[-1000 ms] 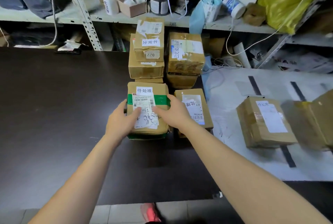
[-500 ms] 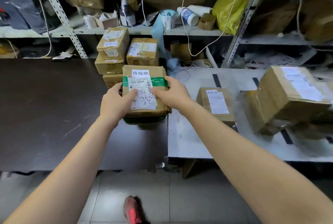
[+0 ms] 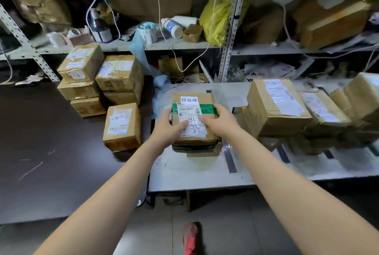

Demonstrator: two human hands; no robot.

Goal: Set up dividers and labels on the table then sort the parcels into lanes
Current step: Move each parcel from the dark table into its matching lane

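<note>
- Left hand [image 3: 166, 129] and right hand [image 3: 219, 121] are gripping a green-taped cardboard parcel [image 3: 192, 107] over the white desk [image 3: 194, 172].
- A bigger, paper-labelled carton [image 3: 274, 109] is sitting just right of it.

Stacked parcels [image 3: 274, 107] beside bare white tabletop [image 3: 196, 170]

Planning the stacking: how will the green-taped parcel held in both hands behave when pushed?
Probably stiff: the green-taped parcel shows square edges between the left hand and right hand. Flat faces suggest sliding, not rolling.
</note>
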